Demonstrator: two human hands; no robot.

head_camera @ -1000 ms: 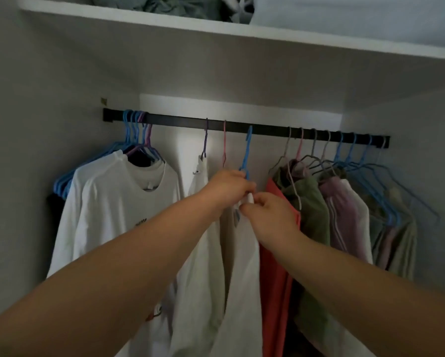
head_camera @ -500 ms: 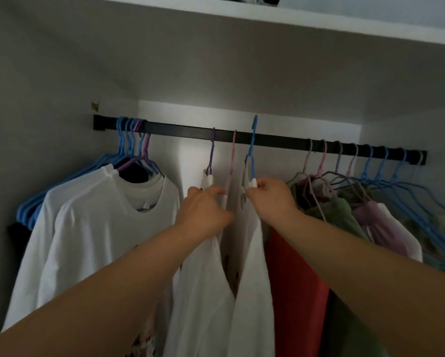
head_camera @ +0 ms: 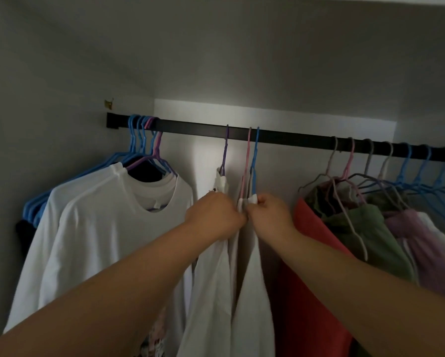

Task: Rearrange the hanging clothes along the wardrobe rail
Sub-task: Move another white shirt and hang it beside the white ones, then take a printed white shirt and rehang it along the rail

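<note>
A black rail (head_camera: 195, 126) spans the wardrobe. Near its middle hang a purple hanger (head_camera: 225, 153), a pink hanger (head_camera: 247, 155) and a blue hanger (head_camera: 254, 158), each carrying a white garment. My left hand (head_camera: 213, 217) pinches the white garment (head_camera: 211, 292) at its collar below the pink hanger. My right hand (head_camera: 270, 215) grips the collar of the white garment (head_camera: 254, 292) on the blue hanger. The two hands touch. White T-shirts (head_camera: 100, 228) hang bunched at the rail's left end.
To the right hang a red garment (head_camera: 311, 253), a green one (head_camera: 365, 235) and a lilac one (head_camera: 427, 243) on crowded hangers. The wardrobe's side wall (head_camera: 35, 99) closes the left. Bare stretches of rail lie either side of the middle three hangers.
The blue hanger, held lifted above the rail half a second ago, now sits hooked on it beside the pink one. My hands have closed together. The view has tilted downward.
</note>
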